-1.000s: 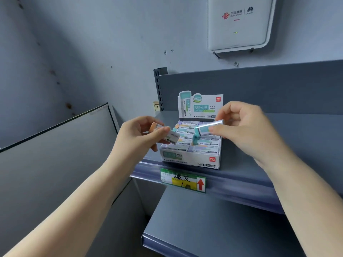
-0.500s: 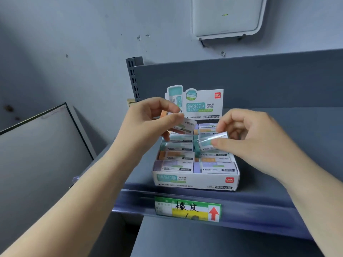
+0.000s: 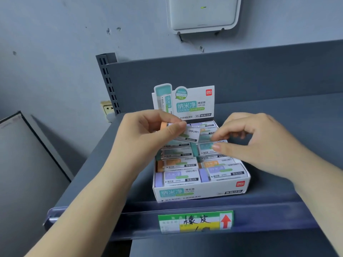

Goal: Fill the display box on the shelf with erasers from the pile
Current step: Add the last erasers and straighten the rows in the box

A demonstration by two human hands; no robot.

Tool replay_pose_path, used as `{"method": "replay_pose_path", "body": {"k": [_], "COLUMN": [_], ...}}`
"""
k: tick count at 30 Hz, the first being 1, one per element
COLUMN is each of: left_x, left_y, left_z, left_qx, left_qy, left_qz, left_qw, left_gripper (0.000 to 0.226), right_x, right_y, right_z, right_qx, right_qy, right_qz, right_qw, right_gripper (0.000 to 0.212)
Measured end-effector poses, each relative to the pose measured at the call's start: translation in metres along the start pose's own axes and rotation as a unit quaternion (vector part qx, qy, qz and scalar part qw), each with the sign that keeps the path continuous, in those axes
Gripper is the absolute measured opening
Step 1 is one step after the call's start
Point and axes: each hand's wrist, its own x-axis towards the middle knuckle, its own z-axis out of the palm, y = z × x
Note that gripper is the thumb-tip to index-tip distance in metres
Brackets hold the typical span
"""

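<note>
Right hand [image 3: 259, 143] has lowered its teal eraser [image 3: 205, 148] into the display box [image 3: 200, 192] (fingertips touching)

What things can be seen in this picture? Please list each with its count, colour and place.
display box: one, white, on the grey shelf
erasers: many, purple, orange and teal, in rows inside the box
orange eraser: one, in the left hand
price label: one, green and yellow, on the shelf's front edge
wall device: one, white, above
left hand: holds the orange eraser over the box
right hand: fingertips on a teal eraser in the box
</note>
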Motion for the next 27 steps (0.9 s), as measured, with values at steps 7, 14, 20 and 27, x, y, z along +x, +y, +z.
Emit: {"method": "replay_pose_path", "body": {"k": [7,14,20,27], "left_x": [-0.004,-0.004,-0.008,-0.02], "left_y": [0.001,0.002,0.005,-0.011], "left_z": [0.004,0.01,-0.009,-0.032], "left_qx": [0.034,0.102,0.238,0.306], "left_qy": [-0.007,-0.059,-0.061,-0.087], "left_qz": [0.018,0.055,0.083,0.079], "left_qw": [0.999,0.991,0.966,0.945], "left_gripper": [0.017,0.025,0.011,0.023], "right_x": [-0.001,0.001,-0.005,-0.007], "right_y": [-0.003,-0.008,-0.001,-0.002], "right_z": [0.002,0.004,-0.007,-0.005], "right_qx": [0.055,0.142,0.178,0.098], "right_qy": [0.036,0.002,0.052,0.007], "right_qz": [-0.035,-0.057,-0.02,-0.018], "right_qw": [0.997,0.988,0.982,0.995], "right_gripper": [0.024,0.017,0.007,0.005]}}
